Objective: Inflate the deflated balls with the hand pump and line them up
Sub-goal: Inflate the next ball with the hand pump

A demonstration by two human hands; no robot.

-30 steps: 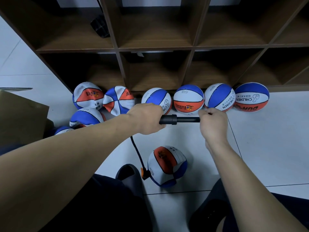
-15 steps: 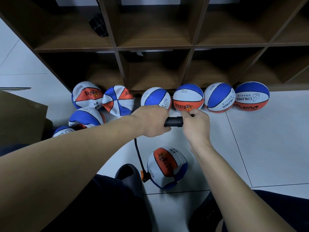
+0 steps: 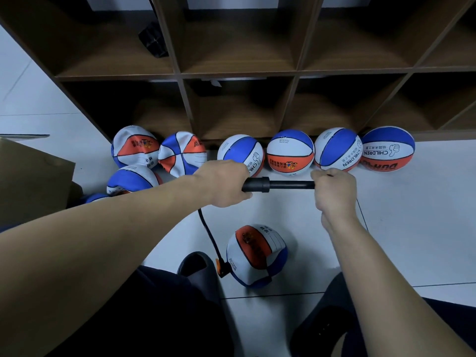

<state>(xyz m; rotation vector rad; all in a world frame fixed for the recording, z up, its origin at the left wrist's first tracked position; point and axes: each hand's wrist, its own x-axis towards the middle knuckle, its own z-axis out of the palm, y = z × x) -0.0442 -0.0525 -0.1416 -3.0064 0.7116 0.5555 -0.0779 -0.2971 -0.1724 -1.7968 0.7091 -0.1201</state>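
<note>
A dark wooden shelf unit (image 3: 242, 73) with open cubbies is seen along the back, and the white tiled floor (image 3: 412, 228) is spread before it. Four round, filled balls (image 3: 290, 156) are lined up against the shelf's foot; to their left, wrinkled, slack balls (image 3: 135, 148) are heaped beside a cardboard box (image 3: 31, 181). The ball being filled (image 3: 256, 256) is set on the floor between the person's legs, still dented and creased. It is judged to be light and soft-skinned, liable to roll or fold under a push, so it would best be cupped from both sides once firm. The hand pump (image 3: 273, 185) is held level above it: its barrel is wrapped by the curled fingers of the left hand (image 3: 224, 184), and its handle end is gripped in the closed right hand (image 3: 333, 189), with the rod drawn out. A thin black hose (image 3: 207, 235) is run down to an orange fitting (image 3: 222, 268) at the ball's side, a joint judged easy to dislodge.
</note>
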